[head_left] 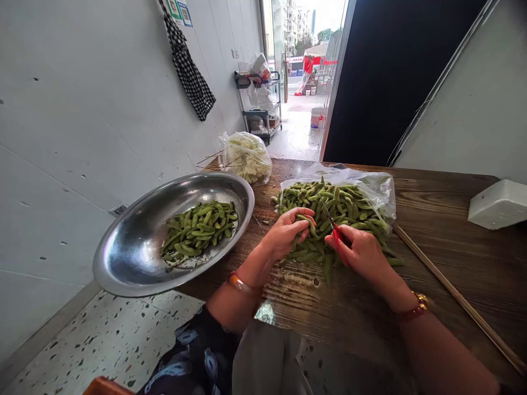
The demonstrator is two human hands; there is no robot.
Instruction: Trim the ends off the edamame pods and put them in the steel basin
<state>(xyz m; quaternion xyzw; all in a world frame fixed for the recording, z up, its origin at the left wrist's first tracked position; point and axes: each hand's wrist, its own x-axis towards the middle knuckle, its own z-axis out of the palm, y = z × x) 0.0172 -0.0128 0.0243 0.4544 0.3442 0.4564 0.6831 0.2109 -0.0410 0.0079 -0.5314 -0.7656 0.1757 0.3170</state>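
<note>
My left hand (pixel 288 233) is closed around a green edamame pod (pixel 308 224), held just over the near left side of the pod pile. In my right hand (pixel 362 249) is a pair of scissors (pixel 336 236) with red handles, its blades pointing up and away towards the pods. The heap of edamame pods (pixel 349 206) lies on a clear plastic bag (pixel 381 189), and some pods spill onto the wood in front. To the left, a wide steel basin (pixel 127 247) holds more pods (pixel 201 227); the basin looks tilted.
A bag of cauliflower (pixel 247 156) with thin skewers beside it stands at the table's far left. A bundle of long thin sticks (pixel 457 293) lies on the wooden table (pixel 436 208) at right, near a white foam box (pixel 499 204). Beyond the table is a shelf cart (pixel 259 112).
</note>
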